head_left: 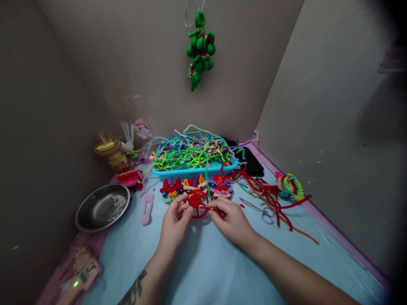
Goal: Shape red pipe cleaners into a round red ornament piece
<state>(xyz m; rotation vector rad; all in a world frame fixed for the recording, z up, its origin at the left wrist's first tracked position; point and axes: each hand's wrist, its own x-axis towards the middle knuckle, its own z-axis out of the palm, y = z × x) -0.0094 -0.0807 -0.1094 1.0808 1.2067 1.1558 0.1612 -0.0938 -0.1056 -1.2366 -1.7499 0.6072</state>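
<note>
Both hands meet over the blue bench (pixel 206 262), working a red pipe-cleaner piece (pixel 197 202). The left hand (pixel 174 222) has its grip closed on the piece's left side, fingertips pinching it; the right hand (pixel 233 220) pinches a red strand running off its right side. The piece sits just in front of a row of finished figures (pixel 195 186), with a blue tray (pixel 193 170) of mixed pipe cleaners behind. Scissors (pixel 257 207) lie right of the right hand, beside loose red strands (pixel 270 195). A metal bowl (pixel 102 206) stands at the left.
</note>
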